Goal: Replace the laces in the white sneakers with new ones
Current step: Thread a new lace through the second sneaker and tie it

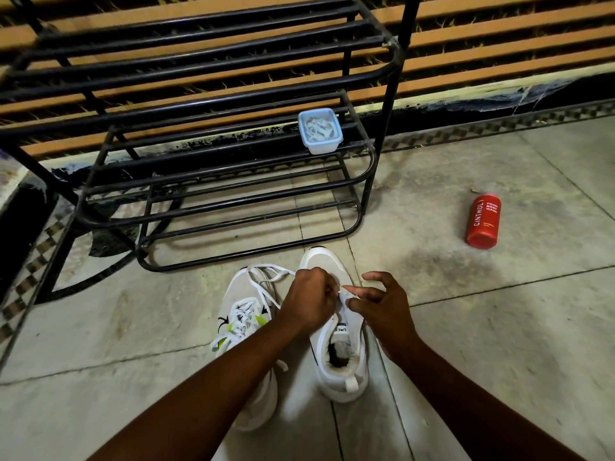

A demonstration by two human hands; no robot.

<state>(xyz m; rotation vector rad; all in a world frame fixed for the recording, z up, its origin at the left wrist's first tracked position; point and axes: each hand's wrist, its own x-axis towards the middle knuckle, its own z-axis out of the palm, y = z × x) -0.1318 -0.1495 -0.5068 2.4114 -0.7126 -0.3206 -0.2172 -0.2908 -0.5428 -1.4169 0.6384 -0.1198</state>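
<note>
Black metal shoe rack (pixel 199 134) across upper left and centre of frame, standing on grey tiled floor (pixel 499 327). Two white sneakers side by side at lower centre, toes toward rack: left sneaker (pixel 248 314) laced, with yellow-green accents; right sneaker (pixel 336 354) without lacing visible over its tongue. Both forearms entering from bottom edge. Left hand (pixel 307 299) above right sneaker's forefoot, fingers curled and pinching white lace (pixel 263 277); lace looped leftward over toe of left sneaker. Right hand (pixel 382 304) just beside it, thumb and forefinger pinched on lace end near the eyelets, other fingers spread. Red body-wash bottle (pixel 483 222) lying on floor, middle right, well apart from sneakers. Clear lidded container (pixel 320 130) holding pale laces on rack's lower shelf, upper centre.
</note>
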